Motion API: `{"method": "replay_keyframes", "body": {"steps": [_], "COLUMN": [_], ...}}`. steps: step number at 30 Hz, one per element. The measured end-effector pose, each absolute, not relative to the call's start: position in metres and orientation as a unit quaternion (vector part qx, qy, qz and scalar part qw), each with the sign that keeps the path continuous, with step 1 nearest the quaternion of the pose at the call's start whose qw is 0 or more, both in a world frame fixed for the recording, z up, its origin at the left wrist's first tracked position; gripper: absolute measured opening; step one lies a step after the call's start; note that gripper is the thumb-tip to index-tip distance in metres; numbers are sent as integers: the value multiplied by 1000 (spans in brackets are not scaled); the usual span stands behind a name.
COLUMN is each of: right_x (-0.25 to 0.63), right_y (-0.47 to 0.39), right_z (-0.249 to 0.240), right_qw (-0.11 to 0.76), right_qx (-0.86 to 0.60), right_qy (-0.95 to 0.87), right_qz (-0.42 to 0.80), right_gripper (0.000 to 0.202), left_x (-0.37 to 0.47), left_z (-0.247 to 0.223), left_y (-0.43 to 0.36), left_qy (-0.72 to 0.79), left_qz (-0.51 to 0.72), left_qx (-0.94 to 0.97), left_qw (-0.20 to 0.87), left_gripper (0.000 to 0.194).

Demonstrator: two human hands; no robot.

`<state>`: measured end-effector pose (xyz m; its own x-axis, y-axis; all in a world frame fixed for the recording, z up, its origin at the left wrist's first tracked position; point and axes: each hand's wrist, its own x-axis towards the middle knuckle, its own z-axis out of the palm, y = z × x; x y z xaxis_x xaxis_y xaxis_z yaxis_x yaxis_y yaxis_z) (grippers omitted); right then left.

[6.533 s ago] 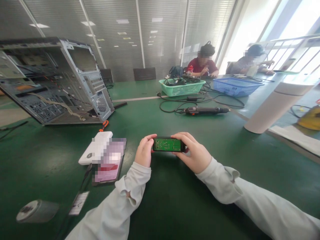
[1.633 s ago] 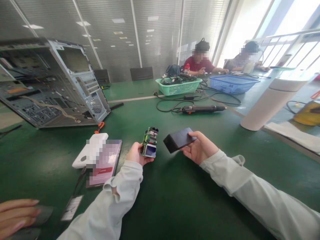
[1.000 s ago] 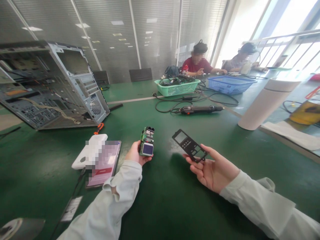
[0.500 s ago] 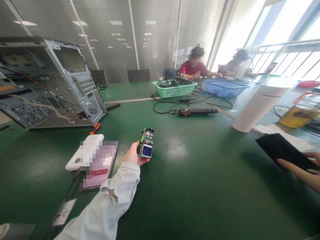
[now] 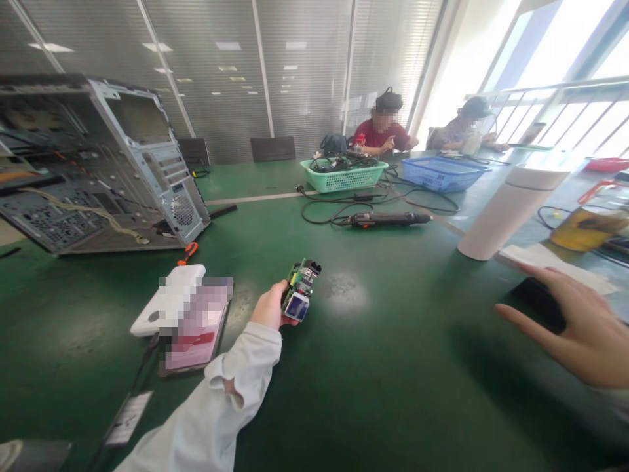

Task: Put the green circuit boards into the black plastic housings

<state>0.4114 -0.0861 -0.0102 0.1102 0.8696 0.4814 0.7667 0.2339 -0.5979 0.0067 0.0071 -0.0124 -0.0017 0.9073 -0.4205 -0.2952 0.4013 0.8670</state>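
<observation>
My left hand (image 5: pixel 271 307) is closed around a small green circuit board (image 5: pixel 299 292) with a little square screen facing me and two dark round parts at its top end. It is held above the green table (image 5: pixel 373 380), tilted to the right. At the right edge my right hand (image 5: pixel 580 328) is open, thumb and fingers spread, holding nothing. Behind it lies a flat black object (image 5: pixel 538 303), partly hidden by the hand; its kind cannot be made out from what shows.
A computer case (image 5: pixel 98 177) stands open at the left, with a white device (image 5: pixel 167 308) and a pink-screened phone (image 5: pixel 201 341) before it. An electric screwdriver (image 5: pixel 388 219), a green basket (image 5: pixel 344 176), a blue basket (image 5: pixel 442 174) and a pale tumbler (image 5: pixel 506 216) lie beyond. Two people sit opposite.
My right hand has let go of the black object and moved left with its fingers spread. My left hand has shifted slightly right, tilting the circuit board.
</observation>
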Motion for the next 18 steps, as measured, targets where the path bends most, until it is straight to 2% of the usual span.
{"method": "replay_keyframes", "body": {"steps": [1, 4, 8, 12, 14, 18], "right_x": [384, 307, 232, 197, 193, 202], "right_y": [-81, -65, -39, -14, -5, 3], "right_z": [-2, 15, 22, 17, 12, 3], "right_qw": [393, 378, 399, 391, 380, 353], "right_qx": [-619, -565, -469, -438, -450, -444], "right_qy": [-678, -717, -705, -572, -486, -456], "right_qz": [52, 153, 352, 573, 646, 686], "right_gripper": [66, 55, 47, 40, 37, 48], "left_x": [8, 11, 10, 9, 10, 13], "left_z": [-10, 1, 12, 10, 7, 2], "left_y": [5, -2, -8, -6, -7, -14], "left_qy": [534, 507, 462, 452, 483, 508], "left_qz": [448, 399, 385, 390, 400, 430], "left_qx": [313, 334, 289, 273, 342, 582], "left_qw": [645, 687, 745, 755, 699, 467], "left_gripper": [24, 31, 39, 39, 36, 19]}}
